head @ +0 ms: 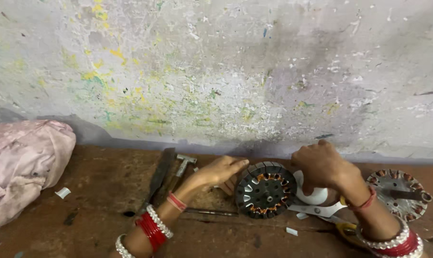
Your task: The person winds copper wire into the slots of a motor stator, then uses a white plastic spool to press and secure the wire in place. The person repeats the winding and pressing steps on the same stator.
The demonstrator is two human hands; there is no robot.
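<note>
A round dark metal motor stator (266, 189) with copper windings stands tilted on the brown floor by the wall. My left hand (219, 170) rests against its left rim with fingers stretched out flat. My right hand (320, 166) is curled over its upper right edge, touching a white roll of tape (314, 195) beside it. Both wrists carry red and white bangles. What the right fingers grip is hidden under the hand.
White-handled scissors (321, 210) lie beside the stator. A second wound stator (399, 193) lies at the right. A hammer (183, 165) and a flat dark bar (161, 176) lie left of my hand. A pink cloth bundle (22, 165) sits far left; the stained wall is close behind.
</note>
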